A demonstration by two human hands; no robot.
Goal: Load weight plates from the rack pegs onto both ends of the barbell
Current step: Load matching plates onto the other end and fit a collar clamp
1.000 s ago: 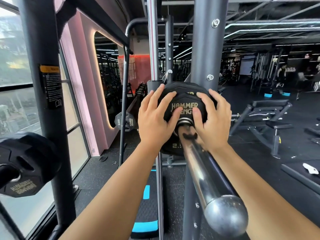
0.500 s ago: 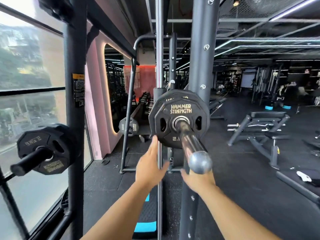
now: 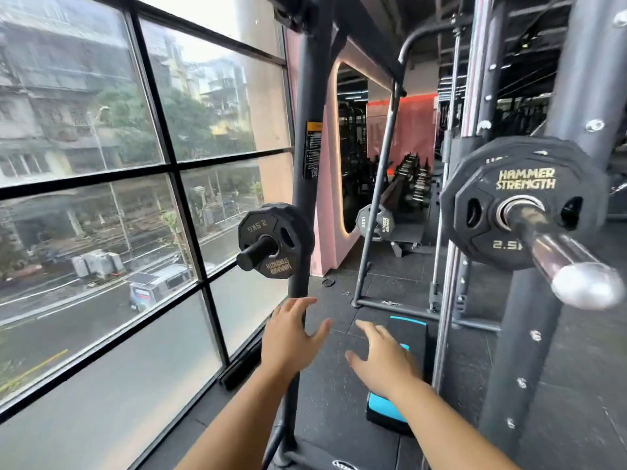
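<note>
Left grip: The left grip point(image 3: 291, 337) was released, fingers spread, holding nothing. It was raised in front of the post point(image 3: 303, 164); whether it touched the post could not be told.
Right grip: The right grip point(image 3: 383, 357) was also released and empty, palm down with fingers splayed. It hung just right of the left grip and over the step point(image 3: 386, 410).
Loaded plate: A 2.5 kg loaded plate point(image 3: 526, 179) marked Hammer Strength sat on the bar point(image 3: 559, 252), high and to the right of the right grip and well apart from it.
Bar: Its chrome end jutted toward the camera, past the plate, above and right of both grips.
Peg plate: A second 2.5 kg peg plate point(image 3: 258, 227), its lettering upside down, hung on a peg point(image 3: 254, 254) on the post. It was straight above the left grip and not touching it.
10 kg plate: A 10 kg plate point(image 3: 375, 222) hung on a farther frame, beyond and above both grips.
Window: A window point(image 3: 135, 164) ran along the left of the left grip.
Floor: A dark rubber floor point(image 3: 339, 276) lay beneath both grips.
</note>
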